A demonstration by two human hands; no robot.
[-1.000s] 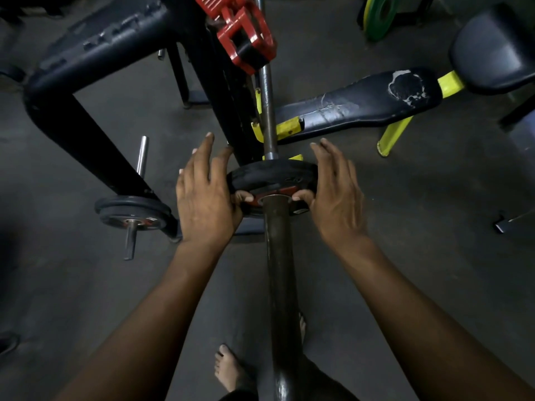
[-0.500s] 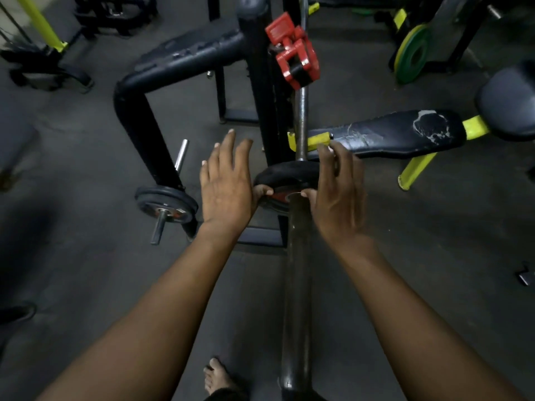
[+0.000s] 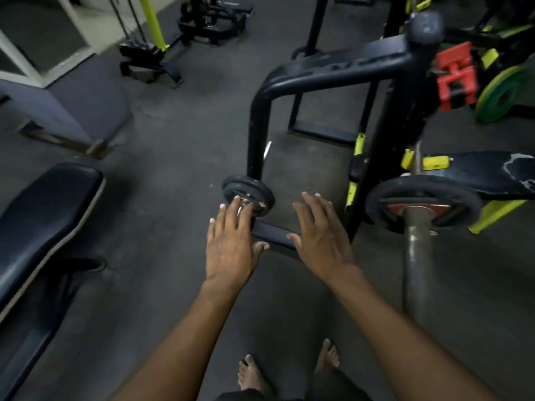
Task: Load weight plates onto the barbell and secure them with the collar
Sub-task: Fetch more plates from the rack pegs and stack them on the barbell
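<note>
Two bare hands hover with fingers spread, holding nothing; the left hand [image 3: 230, 244] overlaps the small stored plate [image 3: 249, 195] on the black rack [image 3: 333, 73] (contact unclear); the right hand [image 3: 321, 233] is beside it; right of the rack, one plate [image 3: 422, 204] sits on the barbell [image 3: 417, 256]; the red collar [image 3: 456, 78] is further up it.

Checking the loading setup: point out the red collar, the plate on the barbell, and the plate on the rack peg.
Red collar [image 3: 456, 77]: head view, clamp body.
Barbell plate [image 3: 376, 201]: head view, left rim.
Peg plate [image 3: 262, 189]: head view, upper rim.
</note>
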